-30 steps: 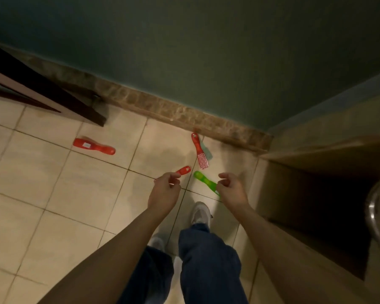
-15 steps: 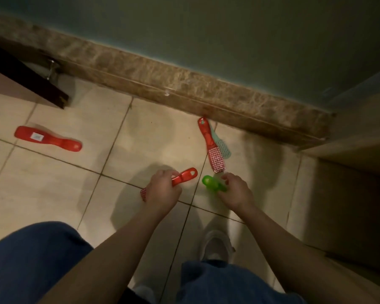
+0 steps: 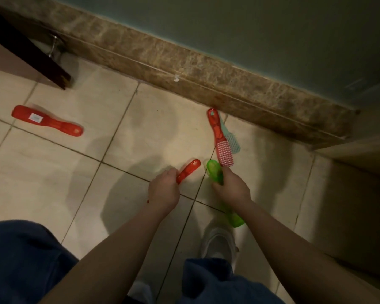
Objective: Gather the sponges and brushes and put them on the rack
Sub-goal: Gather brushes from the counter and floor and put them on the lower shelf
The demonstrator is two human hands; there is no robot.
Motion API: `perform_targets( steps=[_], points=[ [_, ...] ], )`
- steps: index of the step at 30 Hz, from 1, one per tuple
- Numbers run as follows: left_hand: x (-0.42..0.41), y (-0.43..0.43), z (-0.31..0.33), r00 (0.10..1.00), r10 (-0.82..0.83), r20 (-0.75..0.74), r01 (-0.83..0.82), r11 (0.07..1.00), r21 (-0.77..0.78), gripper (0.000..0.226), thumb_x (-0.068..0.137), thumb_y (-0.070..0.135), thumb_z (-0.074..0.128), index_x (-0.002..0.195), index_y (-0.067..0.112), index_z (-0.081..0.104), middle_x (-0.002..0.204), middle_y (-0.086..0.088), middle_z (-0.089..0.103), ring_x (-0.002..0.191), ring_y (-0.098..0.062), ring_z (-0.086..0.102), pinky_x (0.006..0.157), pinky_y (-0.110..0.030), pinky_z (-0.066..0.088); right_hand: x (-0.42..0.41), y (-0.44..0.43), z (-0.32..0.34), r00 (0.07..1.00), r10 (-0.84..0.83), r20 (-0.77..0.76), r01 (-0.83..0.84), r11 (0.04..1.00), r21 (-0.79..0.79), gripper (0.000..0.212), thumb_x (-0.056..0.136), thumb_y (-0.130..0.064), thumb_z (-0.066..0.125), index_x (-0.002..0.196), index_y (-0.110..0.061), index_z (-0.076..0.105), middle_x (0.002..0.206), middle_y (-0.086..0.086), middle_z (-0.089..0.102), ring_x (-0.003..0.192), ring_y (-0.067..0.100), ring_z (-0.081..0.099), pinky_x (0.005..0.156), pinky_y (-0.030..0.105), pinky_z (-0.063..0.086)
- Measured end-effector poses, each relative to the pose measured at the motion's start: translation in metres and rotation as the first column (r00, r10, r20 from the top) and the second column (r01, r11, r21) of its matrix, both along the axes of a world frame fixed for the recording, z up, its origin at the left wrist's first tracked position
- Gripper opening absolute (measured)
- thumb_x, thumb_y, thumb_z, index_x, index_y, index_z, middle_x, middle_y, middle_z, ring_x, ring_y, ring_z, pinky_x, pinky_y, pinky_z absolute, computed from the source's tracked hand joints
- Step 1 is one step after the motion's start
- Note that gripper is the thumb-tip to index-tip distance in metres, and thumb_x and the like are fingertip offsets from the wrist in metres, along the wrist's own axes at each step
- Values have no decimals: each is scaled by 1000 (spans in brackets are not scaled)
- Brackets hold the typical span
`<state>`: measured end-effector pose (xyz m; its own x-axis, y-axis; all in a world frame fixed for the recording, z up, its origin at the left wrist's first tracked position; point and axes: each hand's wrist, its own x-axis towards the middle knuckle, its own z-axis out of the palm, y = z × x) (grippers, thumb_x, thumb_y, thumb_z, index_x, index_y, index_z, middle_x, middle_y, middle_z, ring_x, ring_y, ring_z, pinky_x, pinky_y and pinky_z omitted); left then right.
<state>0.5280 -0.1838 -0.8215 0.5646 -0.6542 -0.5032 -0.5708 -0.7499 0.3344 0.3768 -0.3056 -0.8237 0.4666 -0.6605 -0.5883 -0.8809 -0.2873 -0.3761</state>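
Now we hold two brushes, one in each fist. Our left hand (image 3: 162, 191) is clenched around a small red brush (image 3: 188, 171), its handle tip poking out toward the far wall. Our right hand (image 3: 230, 188) grips a green brush (image 3: 215, 172) by the middle, one end sticking out beyond the knuckles and the other showing near our wrist.

Compared with a second ago, we have crouched much lower: the floor (image 3: 53, 172) and the things on it fill more of the view, and our hands have come down close to the tiles. The right hand now sits just beside the bristle head of a red brush with pale bristles (image 3: 221, 139), which lies by the stone skirting (image 3: 184, 69) with a pale teal brush (image 3: 232, 139) partly under it. A flat red brush (image 3: 46, 120) with a white label lies well apart on the far left, near a dark furniture edge (image 3: 31, 51).

We judge that we are reaching for the pair by the skirting next, with both hands already full, so fingers must stretch to take a second item. Three brushes remain on the floor. No sponges and no rack are in view. Our knee (image 3: 26, 260) and a pale shoe (image 3: 219, 244) fill the near edge.
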Motion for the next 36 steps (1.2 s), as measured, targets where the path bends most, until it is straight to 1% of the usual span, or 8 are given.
perform_targets(
  steps=[2,7,12,15,21,28,31,36],
  points=[
    [-1,0,2,990,67,-125,-72,997,-39,17,89,9,49,104,12,57,105,-11,60,100,-34,57,83,-42,47,9,0,6,991,-81,107,74,995,61,47,87,-46,60,126,-22,51,109,5,66,98,28,63,73,35,48],
    [8,-13,28,920,271,-284,-310,945,-102,20,99,23,42,103,8,56,102,-15,63,96,-33,59,76,-34,41,40,-2,39,898,-299,323,228,944,238,25,78,-50,66,89,-30,55,83,0,67,78,25,66,74,47,56],
    [21,-29,96,814,412,-409,-515,838,-182,20,100,22,40,82,21,50,71,4,65,70,-20,62,66,-30,43,66,-12,110,873,-328,362,247,935,253,17,83,-34,68,87,-24,54,65,-3,63,57,16,63,63,40,55],
    [22,-31,156,790,445,-423,-566,794,-221,20,99,21,41,87,14,55,65,7,63,60,-10,58,64,-29,42,73,-11,176,872,-341,352,247,926,286,15,84,-30,67,82,-22,55,59,0,61,49,16,60,60,41,56],
    [8,-24,288,747,451,-489,-614,750,-246,16,101,24,40,93,17,51,68,6,63,60,-11,57,58,-27,41,69,-6,322,857,-396,330,243,875,418,16,93,-23,57,81,-14,53,64,12,60,39,15,55,45,26,45],
    [3,-7,456,719,456,-524,-634,739,-228,18,102,26,39,101,14,54,72,6,65,62,-11,58,56,-27,40,62,12,498,826,-506,248,323,786,527,27,104,-25,36,121,-6,46,77,14,57,44,19,50,41,26,45],
    [10,12,534,715,462,-526,-643,730,-232,16,101,26,40,101,16,52,72,6,66,62,-12,58,58,-27,39,68,33,577,806,-522,277,314,776,548,32,106,-22,31,118,2,48,68,15,58,48,24,51,49,33,46],
    [24,57,650,706,510,-492,-680,682,-268,22,101,30,40,103,14,54,70,5,66,67,-13,60,66,-30,42,89,70,690,828,-446,339,249,835,491,28,104,-19,33,103,1,52,60,12,56,39,21,50,37,26,41]
  ],
)
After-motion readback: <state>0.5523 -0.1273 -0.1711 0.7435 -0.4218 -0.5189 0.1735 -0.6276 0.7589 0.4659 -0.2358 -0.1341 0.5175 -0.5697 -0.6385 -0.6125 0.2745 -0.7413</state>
